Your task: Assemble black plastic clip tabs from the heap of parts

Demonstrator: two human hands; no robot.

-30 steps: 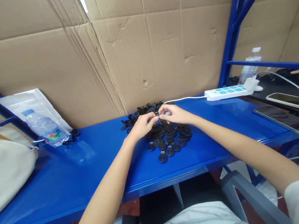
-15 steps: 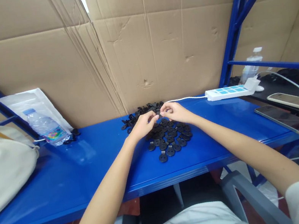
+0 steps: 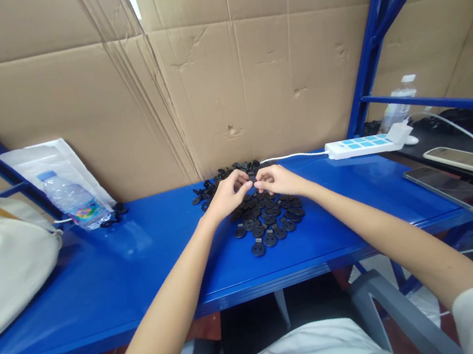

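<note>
My left hand [image 3: 229,195] and my right hand [image 3: 277,181] hover low over a heap of flat black plastic discs [image 3: 267,220], each disc with a small tab. Their fingertips curve toward each other and nearly meet above the heap's far side. Whatever lies between them is hidden by the fingers, though a small black piece may be there. A denser tangle of black pieces [image 3: 223,178] lies behind my left hand, against the cardboard.
The parts lie on a blue metal shelf [image 3: 143,272] backed by cardboard [image 3: 237,79]. A water bottle [image 3: 73,199] and cream cloth bag [image 3: 5,266] sit left. A white power strip [image 3: 363,146] and several phones, including one [image 3: 461,189], sit right.
The other person's hand at the far right in the oldest frame has gone. My fingertips have drawn close again after parting slightly, and the view has shifted a little.
</note>
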